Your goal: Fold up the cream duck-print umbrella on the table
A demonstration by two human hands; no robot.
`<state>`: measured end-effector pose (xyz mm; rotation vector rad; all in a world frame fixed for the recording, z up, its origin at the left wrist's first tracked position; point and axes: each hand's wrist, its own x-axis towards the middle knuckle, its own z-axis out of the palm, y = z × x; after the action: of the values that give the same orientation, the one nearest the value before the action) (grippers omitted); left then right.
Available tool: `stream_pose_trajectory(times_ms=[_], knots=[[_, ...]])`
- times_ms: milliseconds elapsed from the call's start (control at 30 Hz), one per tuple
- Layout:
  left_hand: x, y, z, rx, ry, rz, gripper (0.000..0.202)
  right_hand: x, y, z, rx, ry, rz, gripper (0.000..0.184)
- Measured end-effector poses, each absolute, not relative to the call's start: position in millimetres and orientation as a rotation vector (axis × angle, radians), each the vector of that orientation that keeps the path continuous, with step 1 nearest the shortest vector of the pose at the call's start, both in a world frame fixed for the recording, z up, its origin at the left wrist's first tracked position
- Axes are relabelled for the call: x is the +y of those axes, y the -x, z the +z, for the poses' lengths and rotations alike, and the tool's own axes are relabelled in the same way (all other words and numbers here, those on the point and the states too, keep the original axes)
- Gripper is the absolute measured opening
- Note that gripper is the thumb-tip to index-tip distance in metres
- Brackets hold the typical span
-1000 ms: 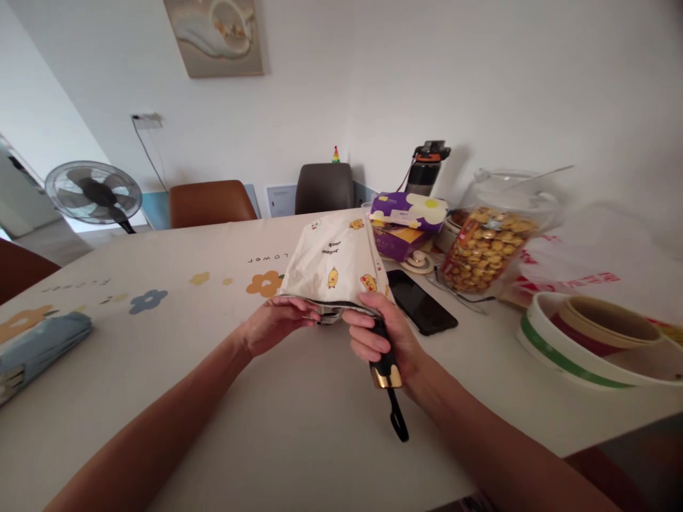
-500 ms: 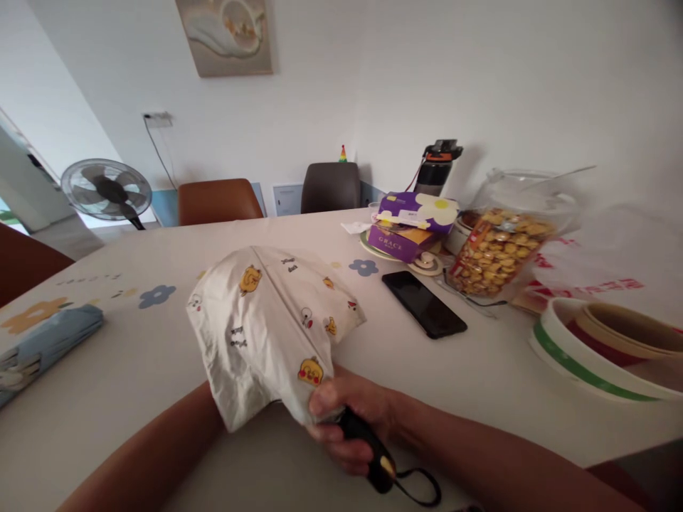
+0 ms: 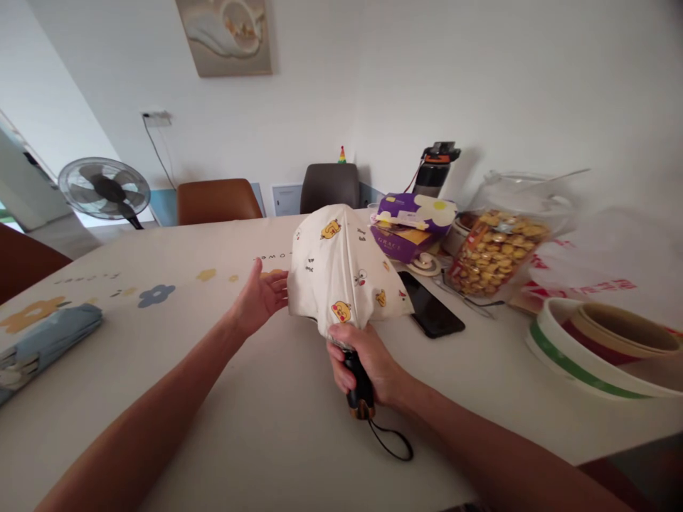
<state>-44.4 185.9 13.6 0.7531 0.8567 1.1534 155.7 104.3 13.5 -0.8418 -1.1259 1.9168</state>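
Note:
A folding umbrella (image 3: 341, 263), cream with yellow cartoon ducks, is held over the table by my right hand (image 3: 368, 359). The fingers wrap round the top of its black handle, and a black wrist strap hangs from the end. Its canopy is collapsed but loose, with the panels hanging unrolled. My left hand (image 3: 261, 295) is at the canopy's left edge, palm turned toward it and fingers apart. Some of its fingertips are close to the cloth; whether they touch it I cannot tell.
A black phone (image 3: 435, 306) lies right of the umbrella. Behind it are a purple tissue pack (image 3: 416, 213), a black bottle (image 3: 435, 171) and a snack jar (image 3: 496, 249). Tape rolls (image 3: 581, 355) are at right. A blue folded umbrella (image 3: 50, 345) lies at left.
The umbrella has swung up and to the right, now pointing away from me. My left hand has come out from behind the canopy to its left side. My right hand keeps hold of the handle.

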Motion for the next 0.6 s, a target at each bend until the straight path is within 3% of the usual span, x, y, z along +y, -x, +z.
stream_pose_trajectory(times_ms=[233, 600], knots=[[173.6, 41.2, 14.4, 0.852, -1.155, 0.842, 0.027, 105.4, -158.8, 15.8, -1.157, 0.803, 1.956, 0.035], [160.8, 0.6, -0.5, 1.166, -1.044, 0.974, 0.009, 101.4, -157.6, 14.2, -1.206, 0.747, 2.156, 0.040]])
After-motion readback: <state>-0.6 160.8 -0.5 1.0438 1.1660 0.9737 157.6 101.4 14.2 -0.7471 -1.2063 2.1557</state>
